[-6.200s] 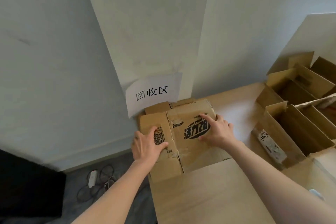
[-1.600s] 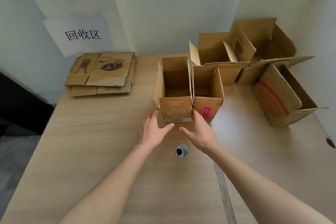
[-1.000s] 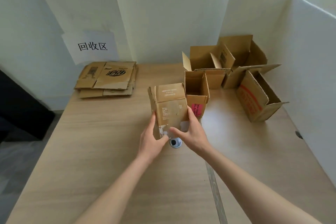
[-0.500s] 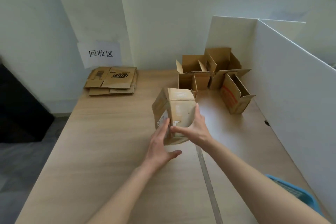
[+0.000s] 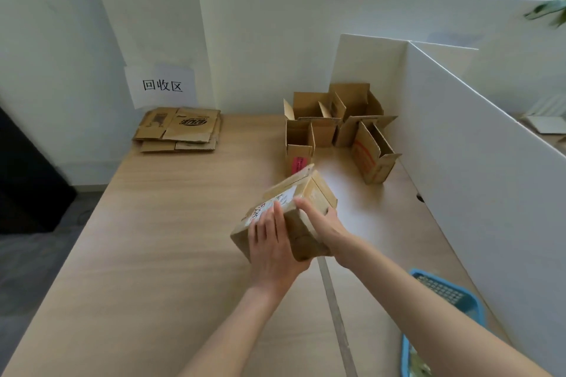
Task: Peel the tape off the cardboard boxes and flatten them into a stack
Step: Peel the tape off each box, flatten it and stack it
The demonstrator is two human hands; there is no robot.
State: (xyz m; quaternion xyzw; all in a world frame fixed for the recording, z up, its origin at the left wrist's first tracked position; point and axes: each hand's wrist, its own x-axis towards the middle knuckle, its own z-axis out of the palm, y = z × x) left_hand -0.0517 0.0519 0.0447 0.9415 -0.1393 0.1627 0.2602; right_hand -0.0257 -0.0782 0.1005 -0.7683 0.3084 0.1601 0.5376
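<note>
Lifted from beside the other open cartons, the small brown cardboard box (image 5: pixel 286 214) now tilts above mid-worktop — left hand (image 5: pixel 273 246) and right hand (image 5: pixel 321 223) both clasp it. Tape-peeling seems next; that needs a fingertip finding a tape edge.

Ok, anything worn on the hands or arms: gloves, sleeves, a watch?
Nothing shows. The left hand and right hand are bare, no gloves or rings visible. Both forearms are uncovered as far as the frame edge, with no sleeve, watch or band in view.
</note>
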